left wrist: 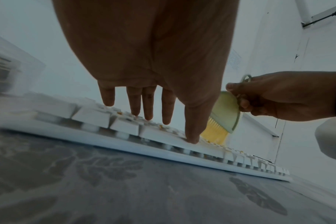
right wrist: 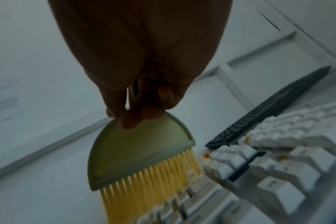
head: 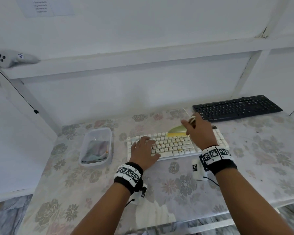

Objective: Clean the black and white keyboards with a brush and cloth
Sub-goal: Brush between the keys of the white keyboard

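The white keyboard (head: 173, 145) lies across the middle of the floral table, with orange crumbs between its keys (right wrist: 206, 155). My left hand (head: 145, 150) rests flat on its left half, fingers straight, thumb tip pressing a front key (left wrist: 192, 139). My right hand (head: 198, 131) grips the handle of a green brush with yellow bristles (head: 176, 131) (right wrist: 136, 153) (left wrist: 223, 115); the bristles touch the top key rows. The black keyboard (head: 237, 107) (right wrist: 259, 112) sits at the back right, untouched. A folded cloth (head: 96, 150) lies in a clear tub.
The clear plastic tub (head: 98, 131) stands left of the white keyboard. A small white tagged box (head: 196, 168) lies just in front of the keyboard by my right wrist. A white wall and shelf frame (head: 143, 60) close off the back. The table's front edge is near my forearms.
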